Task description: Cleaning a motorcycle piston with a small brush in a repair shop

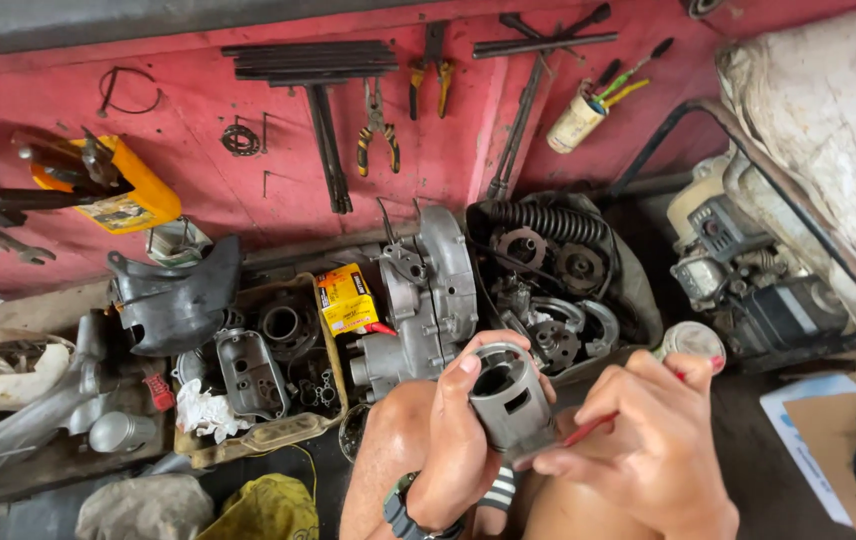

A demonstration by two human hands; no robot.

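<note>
While your left hand (458, 430) wraps around a grey metal piston (510, 402), thumb pressed on its rim and fingers curled behind, you hold it upright over your knees with its open end toward you. Your right hand (648, 440) sits just beside it, fingers pinched on a thin red-handled tool (596, 427) whose tip meets the piston's lower skirt. A dark wristwatch (400, 510) circles your left wrist.

Just beyond your right hand stands a small round tin (693, 340) with a pale lid. Beyond your left hand lies a grey engine crankcase (428, 300), and beside it a yellow cardboard box (348, 297). Farther to the left of that hand, a tray (248, 440) holds a cylinder head (248, 372) and crumpled white paper (203, 410). Past your right hand sits a small engine (748, 280) in a black tube frame. Farthest off, the red wall (198, 180) carries pliers (378, 130), black bars (310, 60) and a yellow tool (113, 180).
</note>
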